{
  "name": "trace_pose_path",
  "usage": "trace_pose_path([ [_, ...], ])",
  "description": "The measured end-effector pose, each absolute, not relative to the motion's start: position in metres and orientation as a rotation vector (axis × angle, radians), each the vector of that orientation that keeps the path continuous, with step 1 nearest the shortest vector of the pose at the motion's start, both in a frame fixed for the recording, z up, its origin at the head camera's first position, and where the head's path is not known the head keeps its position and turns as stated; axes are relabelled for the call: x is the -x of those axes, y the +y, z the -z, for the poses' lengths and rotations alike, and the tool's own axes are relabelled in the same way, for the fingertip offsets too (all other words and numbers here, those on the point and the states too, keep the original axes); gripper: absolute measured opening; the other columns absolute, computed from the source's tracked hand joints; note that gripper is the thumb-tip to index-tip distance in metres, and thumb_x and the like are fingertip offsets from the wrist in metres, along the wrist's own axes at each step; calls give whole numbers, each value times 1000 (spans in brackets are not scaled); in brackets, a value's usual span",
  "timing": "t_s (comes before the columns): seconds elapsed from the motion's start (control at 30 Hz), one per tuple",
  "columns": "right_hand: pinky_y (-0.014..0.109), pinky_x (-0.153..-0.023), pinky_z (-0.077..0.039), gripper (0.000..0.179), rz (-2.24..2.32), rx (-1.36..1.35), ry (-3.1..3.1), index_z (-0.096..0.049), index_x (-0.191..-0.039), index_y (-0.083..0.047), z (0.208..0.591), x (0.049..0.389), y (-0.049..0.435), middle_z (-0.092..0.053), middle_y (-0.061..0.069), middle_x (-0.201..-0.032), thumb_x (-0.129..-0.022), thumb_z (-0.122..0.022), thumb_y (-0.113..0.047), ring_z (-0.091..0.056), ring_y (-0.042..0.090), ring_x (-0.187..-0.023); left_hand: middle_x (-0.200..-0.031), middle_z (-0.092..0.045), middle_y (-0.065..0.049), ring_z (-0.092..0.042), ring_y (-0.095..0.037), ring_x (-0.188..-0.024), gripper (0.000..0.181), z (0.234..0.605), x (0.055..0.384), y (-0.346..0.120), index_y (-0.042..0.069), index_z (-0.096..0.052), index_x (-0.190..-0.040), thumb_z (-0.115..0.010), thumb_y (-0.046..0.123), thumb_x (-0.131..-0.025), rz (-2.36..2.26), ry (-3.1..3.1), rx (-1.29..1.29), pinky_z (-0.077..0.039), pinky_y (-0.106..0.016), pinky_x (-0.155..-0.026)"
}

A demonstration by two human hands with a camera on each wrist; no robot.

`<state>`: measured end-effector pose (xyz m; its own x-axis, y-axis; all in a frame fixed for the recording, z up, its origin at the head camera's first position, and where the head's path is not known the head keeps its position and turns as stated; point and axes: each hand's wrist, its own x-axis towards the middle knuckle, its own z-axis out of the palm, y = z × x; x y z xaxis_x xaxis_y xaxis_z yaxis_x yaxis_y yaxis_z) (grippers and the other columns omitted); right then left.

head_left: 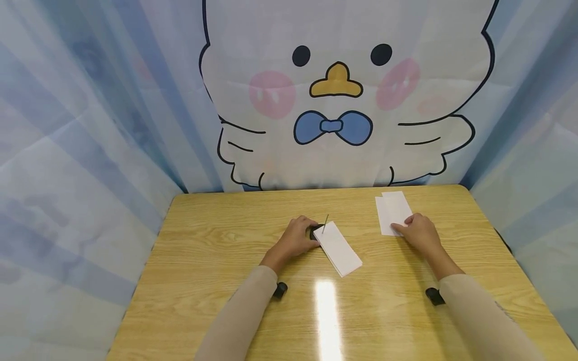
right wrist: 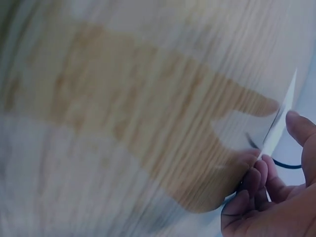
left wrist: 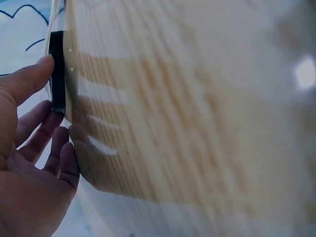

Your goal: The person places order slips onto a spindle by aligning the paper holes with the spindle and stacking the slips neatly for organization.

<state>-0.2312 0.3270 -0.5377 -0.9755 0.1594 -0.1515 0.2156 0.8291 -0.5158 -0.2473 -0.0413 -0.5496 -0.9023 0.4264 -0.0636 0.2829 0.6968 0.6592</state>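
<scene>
My left hand (head_left: 295,238) grips the dark round base (head_left: 312,232) of a bill spike near the middle of the table. In the left wrist view, the thumb and fingertips hold the black base (left wrist: 58,71) at its edge. A thin metal pin (head_left: 326,220) rises through one end of a stack of white paper slips (head_left: 339,251), which slants toward the front right. Farther right, my right hand (head_left: 421,235) pinches the near edge of white slips (head_left: 394,208), two of them overlapping. The right wrist view has the paper (right wrist: 277,132) edge-on, tilted up between thumb and fingers.
Both hands are over a glossy wood-grain table (head_left: 217,281), with a bright light reflection in front. A curtain (head_left: 334,165) with a cartoon bird hangs along the back edge, and blue-white curtains (head_left: 90,200) flank the sides. Black wrist devices (head_left: 280,290) sit under both sleeves.
</scene>
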Motion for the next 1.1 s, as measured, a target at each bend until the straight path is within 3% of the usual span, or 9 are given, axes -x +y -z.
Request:
trace_pose_path([
  [0.37,55,-87,-48,50,792,-273,2937,-57,-117,13,536,230,324,-60,28,-105,-99,-69,-32,-56,40,-96,-143,-57,-8,-49,-29,-136,54,549,248,-42,13,-64,-140,-82,26,-91,-1010,2693,-551,-44,-44,-113],
  [0.63,54,-89,-47,42,817,-323,2917,-55,-118,10,536,230,324,-61,27,-108,-101,-66,-27,-57,40,-99,-140,-59,-8,-50,-30,-134,55,551,249,-43,12,-64,-139,-83,26,-90,-1027,2690,-574,-46,-44,-112],
  [0.9,53,-90,-49,46,850,-354,2852,-51,-126,12,538,233,326,-61,30,-114,-102,-65,-25,-57,39,-99,-140,-59,-8,-51,-29,-133,54,552,249,-42,13,-65,-139,-83,26,-90,-1014,2699,-586,-45,-44,-112],
  [1.1,51,-89,-49,46,848,-328,2849,-53,-123,13,540,232,329,-62,30,-113,-101,-65,-26,-58,38,-100,-140,-59,-8,-51,-29,-133,55,551,247,-41,13,-64,-140,-83,26,-90,-1002,2700,-576,-46,-44,-111],
])
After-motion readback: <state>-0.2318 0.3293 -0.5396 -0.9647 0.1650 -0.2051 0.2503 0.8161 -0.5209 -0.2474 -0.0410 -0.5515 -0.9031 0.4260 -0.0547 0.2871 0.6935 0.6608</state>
